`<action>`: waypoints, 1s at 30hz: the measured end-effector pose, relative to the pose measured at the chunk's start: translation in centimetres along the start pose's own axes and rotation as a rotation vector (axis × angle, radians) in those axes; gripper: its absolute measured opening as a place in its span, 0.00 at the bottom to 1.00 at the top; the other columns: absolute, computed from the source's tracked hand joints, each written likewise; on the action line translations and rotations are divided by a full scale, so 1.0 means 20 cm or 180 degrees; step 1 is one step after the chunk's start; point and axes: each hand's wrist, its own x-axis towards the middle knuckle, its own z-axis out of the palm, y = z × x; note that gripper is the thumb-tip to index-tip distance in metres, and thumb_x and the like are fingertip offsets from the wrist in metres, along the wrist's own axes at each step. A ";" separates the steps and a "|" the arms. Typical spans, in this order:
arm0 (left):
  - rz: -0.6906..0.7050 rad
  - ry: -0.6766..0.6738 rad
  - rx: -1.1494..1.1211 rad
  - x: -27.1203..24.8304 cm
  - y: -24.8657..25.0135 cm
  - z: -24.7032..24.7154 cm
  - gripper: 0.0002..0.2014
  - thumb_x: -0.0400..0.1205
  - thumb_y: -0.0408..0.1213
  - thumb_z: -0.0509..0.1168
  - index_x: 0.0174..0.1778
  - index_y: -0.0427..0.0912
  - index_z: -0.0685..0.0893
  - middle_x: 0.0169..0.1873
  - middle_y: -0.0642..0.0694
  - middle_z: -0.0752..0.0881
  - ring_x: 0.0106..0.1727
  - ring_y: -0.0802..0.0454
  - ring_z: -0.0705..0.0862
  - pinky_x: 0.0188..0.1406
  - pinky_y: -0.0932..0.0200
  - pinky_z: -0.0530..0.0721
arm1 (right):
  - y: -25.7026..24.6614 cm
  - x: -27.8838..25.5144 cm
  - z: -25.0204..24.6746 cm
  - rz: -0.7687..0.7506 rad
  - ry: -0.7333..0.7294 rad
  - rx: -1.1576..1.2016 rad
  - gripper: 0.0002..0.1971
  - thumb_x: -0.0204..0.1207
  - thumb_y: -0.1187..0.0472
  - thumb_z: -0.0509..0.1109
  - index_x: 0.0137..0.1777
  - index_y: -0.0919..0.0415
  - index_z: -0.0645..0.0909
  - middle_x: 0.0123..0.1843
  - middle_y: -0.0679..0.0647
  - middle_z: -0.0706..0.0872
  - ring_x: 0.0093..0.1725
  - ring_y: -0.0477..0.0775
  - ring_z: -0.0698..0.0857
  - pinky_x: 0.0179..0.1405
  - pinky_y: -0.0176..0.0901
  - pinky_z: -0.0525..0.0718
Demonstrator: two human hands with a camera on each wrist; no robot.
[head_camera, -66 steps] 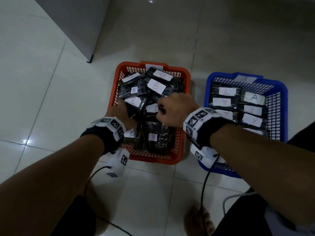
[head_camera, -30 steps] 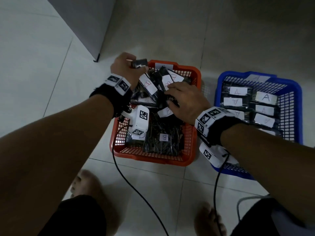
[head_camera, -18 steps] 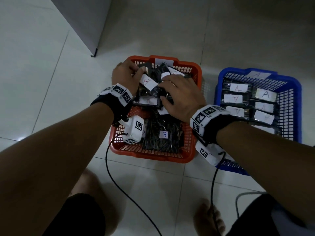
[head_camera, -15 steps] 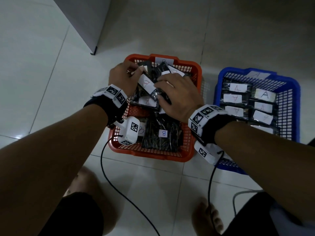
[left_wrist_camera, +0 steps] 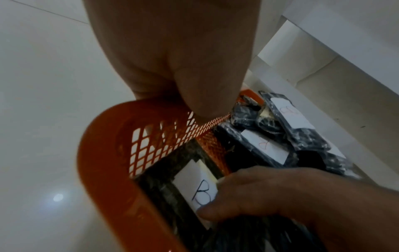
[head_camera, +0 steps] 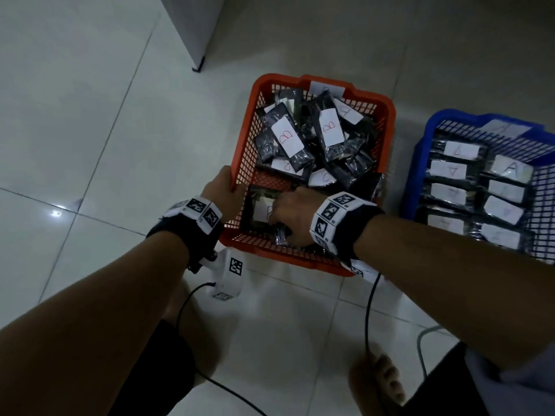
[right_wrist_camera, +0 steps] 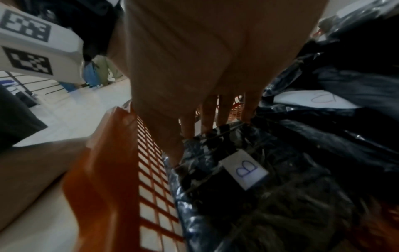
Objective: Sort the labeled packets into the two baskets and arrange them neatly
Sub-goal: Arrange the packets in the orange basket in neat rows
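Packets [head_camera: 312,139] crowd my orange basket's [head_camera: 387,136] far half; left hand [head_camera: 223,192] grips its rim, right hand [head_camera: 292,216] grasps a B packet [head_camera: 259,207].

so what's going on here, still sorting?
A person is tidying the orange plastic mesh basket of black B-labelled packets. The left hand grips its left rim; the right hand is on a B packet near the front. Those packets lie jumbled; the blue plastic mesh basket holds A-labelled packets in neat rows.
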 end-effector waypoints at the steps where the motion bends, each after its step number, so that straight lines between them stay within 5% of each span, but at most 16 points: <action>1: 0.0000 0.0047 -0.0056 -0.01 0.00 0.01 0.16 0.85 0.38 0.57 0.68 0.36 0.70 0.60 0.32 0.83 0.57 0.32 0.83 0.53 0.49 0.78 | 0.01 0.00 0.00 -0.0015 -0.0046 -0.0202 0.21 0.71 0.46 0.70 0.63 0.49 0.83 0.57 0.53 0.84 0.60 0.57 0.81 0.53 0.49 0.78; 9: -0.0010 0.0165 -0.0106 -0.01 0.02 0.01 0.13 0.86 0.37 0.56 0.65 0.36 0.67 0.57 0.32 0.84 0.49 0.34 0.84 0.42 0.53 0.76 | 0.13 -0.04 -0.17 0.0009 -0.0012 -0.0205 0.17 0.74 0.41 0.72 0.58 0.47 0.80 0.58 0.47 0.80 0.63 0.53 0.75 0.64 0.53 0.71; 15: -0.0035 0.0235 -0.0107 -0.02 0.03 0.02 0.13 0.86 0.37 0.56 0.64 0.36 0.68 0.56 0.32 0.83 0.43 0.39 0.78 0.42 0.53 0.73 | 0.19 -0.10 -0.24 0.0382 0.0816 0.0492 0.16 0.78 0.41 0.67 0.58 0.49 0.74 0.53 0.47 0.84 0.50 0.53 0.82 0.44 0.45 0.77; 23: -0.0099 0.0197 -0.0080 -0.01 0.05 0.01 0.14 0.86 0.37 0.56 0.64 0.35 0.68 0.58 0.31 0.83 0.53 0.31 0.83 0.43 0.52 0.74 | 0.19 -0.17 -0.28 0.0220 0.1877 0.0452 0.13 0.81 0.48 0.65 0.61 0.53 0.77 0.57 0.48 0.83 0.53 0.51 0.83 0.43 0.44 0.79; 26: -0.0100 0.0274 -0.0081 -0.02 0.06 0.01 0.13 0.86 0.36 0.56 0.63 0.34 0.68 0.56 0.29 0.83 0.52 0.30 0.83 0.42 0.51 0.74 | 0.17 -0.19 -0.23 -0.0089 0.1669 0.0270 0.11 0.77 0.50 0.68 0.57 0.50 0.77 0.52 0.47 0.82 0.50 0.51 0.82 0.40 0.47 0.83; 30: -0.0072 0.0372 -0.0036 -0.02 0.07 0.01 0.12 0.86 0.35 0.56 0.61 0.32 0.68 0.52 0.27 0.83 0.48 0.29 0.84 0.40 0.49 0.75 | 0.16 -0.22 -0.12 -0.0038 0.0638 0.0247 0.22 0.68 0.38 0.72 0.59 0.45 0.77 0.55 0.44 0.80 0.55 0.49 0.81 0.46 0.45 0.81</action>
